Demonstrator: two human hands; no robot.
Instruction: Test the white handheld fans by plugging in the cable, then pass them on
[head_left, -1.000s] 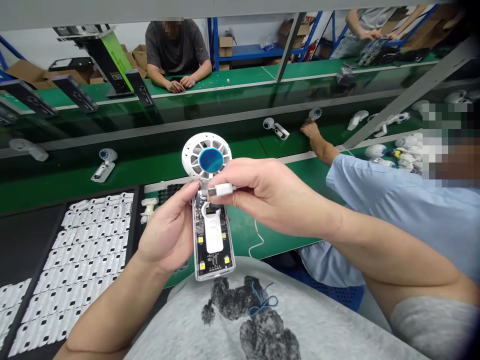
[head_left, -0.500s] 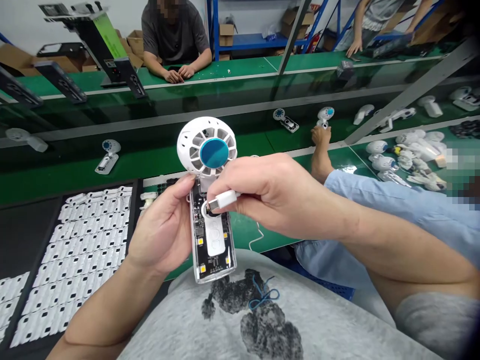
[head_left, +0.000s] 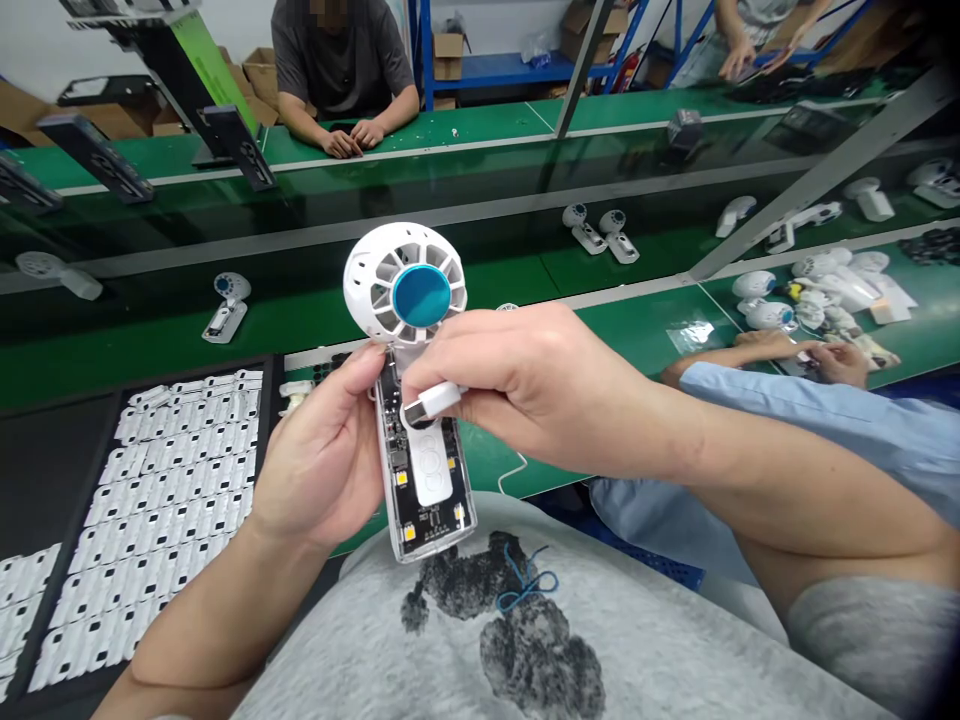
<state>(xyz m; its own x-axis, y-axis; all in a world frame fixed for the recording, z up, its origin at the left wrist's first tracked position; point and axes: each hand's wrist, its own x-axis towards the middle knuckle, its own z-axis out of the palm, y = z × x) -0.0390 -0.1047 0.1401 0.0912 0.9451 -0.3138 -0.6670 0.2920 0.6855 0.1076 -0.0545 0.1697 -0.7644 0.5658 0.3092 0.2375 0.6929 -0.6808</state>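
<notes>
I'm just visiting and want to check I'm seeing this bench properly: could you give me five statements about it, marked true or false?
1. The right hand holds a white plug. True.
2. The plug's metal tip is hidden inside a socket. False: the metal tip is exposed.
3. The left hand holds the fan. True.
4. The disc in the middle of the fan's round guard is red. False: the disc is blue.
5. The black tray with white parts is right of the fan in the picture. False: the black tray is on the left, with rows of white parts.
</notes>
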